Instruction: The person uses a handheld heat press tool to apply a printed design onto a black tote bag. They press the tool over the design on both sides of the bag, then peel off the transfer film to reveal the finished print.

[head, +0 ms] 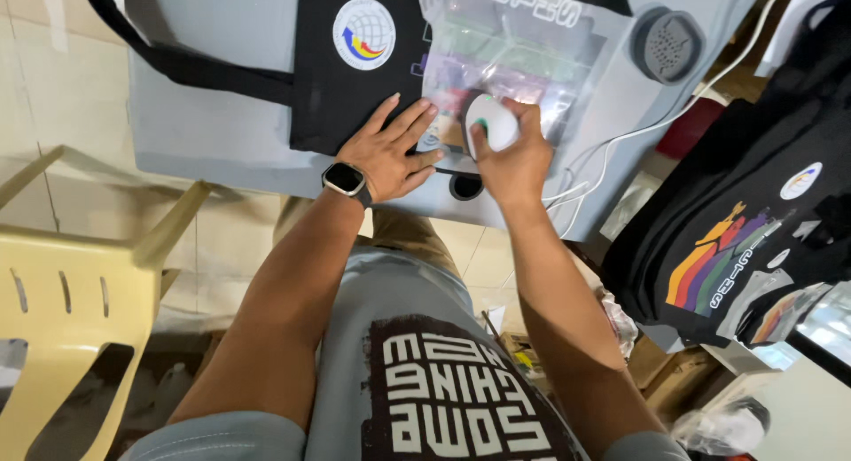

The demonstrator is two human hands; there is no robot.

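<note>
Press tool: we see a small white rounded handheld device (491, 124) with a green spot on its face, sitting on the clear plastic sheet (514, 62) that covers a printed design on the black tote bag (341, 80).
Right hand: our right hand (512, 160) has its grip closed around the white device, fingers wrapped over the top, pressing it down onto the sheet.
Left hand: our left hand (390, 151) lies flat with fingers spread on the black fabric just beside the device, its grip open and holding nothing; a smartwatch (346, 179) sits on the wrist.
Counter: the bag lies on a grey counter (204, 124), its dark strap trailing off to the left; a white cable (620, 142) runs from near the device toward the right edge, past a round grey stand (667, 42).
Surroundings: we note a stack of black bags with coloured prints (745, 239) to the right and a pale yellow plastic chair (71, 293) to the left.
Step in hand: we judge that the device is being worked over the covered design while the flat hand keeps the fabric from shifting.
Next move: it calls, we think, for steady downward pressure and the fabric kept smooth and taut under the sheet.
</note>
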